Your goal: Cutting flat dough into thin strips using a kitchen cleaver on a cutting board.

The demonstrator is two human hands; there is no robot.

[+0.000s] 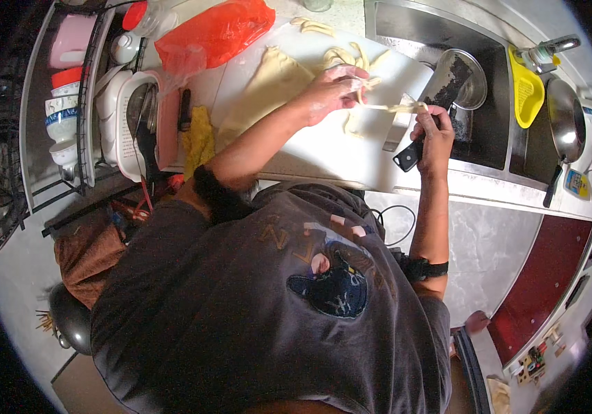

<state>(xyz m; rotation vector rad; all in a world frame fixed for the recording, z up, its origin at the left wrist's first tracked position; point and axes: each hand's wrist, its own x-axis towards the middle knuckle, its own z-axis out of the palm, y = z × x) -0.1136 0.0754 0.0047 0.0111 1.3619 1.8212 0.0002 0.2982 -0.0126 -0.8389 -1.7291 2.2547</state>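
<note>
A thin strip of dough (381, 107) stretches between my hands above a white cutting board (321, 150). My left hand (334, 93), dusted with flour, grips its left end, and the fingertips of my right hand (433, 127) pinch the other. Just beyond my left hand lies a loose pile of dough strips (347, 55). A flat, folded sheet of dough (277, 72) rests on the board to the left. Under my right hand is a cleaver, its black handle (408, 155) partly covered by the hand and its blade (398, 129) on the board.
A red plastic bag (218, 33) lies at the board's far left. The steel sink (487, 129) on the right holds a strainer (469, 77); a yellow basket (526, 90) is at its divider. A yellow cloth (200, 137) and stacked bowls (62, 121) stand left.
</note>
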